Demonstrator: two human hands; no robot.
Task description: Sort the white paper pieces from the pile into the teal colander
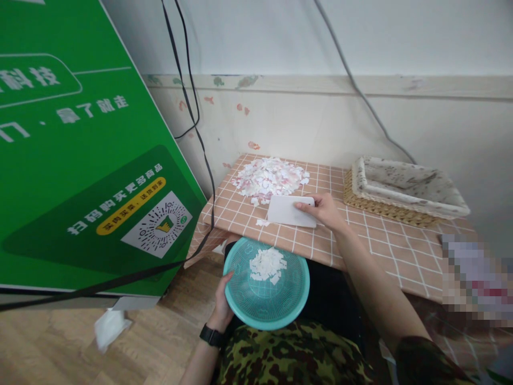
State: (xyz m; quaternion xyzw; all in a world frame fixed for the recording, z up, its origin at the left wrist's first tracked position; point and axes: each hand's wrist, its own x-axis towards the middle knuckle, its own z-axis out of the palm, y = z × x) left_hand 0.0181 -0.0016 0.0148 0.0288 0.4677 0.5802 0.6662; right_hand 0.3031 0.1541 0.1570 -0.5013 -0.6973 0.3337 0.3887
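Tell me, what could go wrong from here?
The left hand holds the colander at one side, so it could tip and spill the scraps inside.

Loose scraps lie near the edge of the table, beside the card in the right hand; a nudge might send some to the floor.

Looks from the wearer's head, forward and down. Takes in camouflage shirt [296, 355] at the near edge, left hand [223, 300] and right hand [323, 210] close in mid-frame, table [393, 246] beyond, wall [280, 43] at far side. Spans wide: from green panel [80, 160], cut off at left, to past wicker basket [393, 210] at right.
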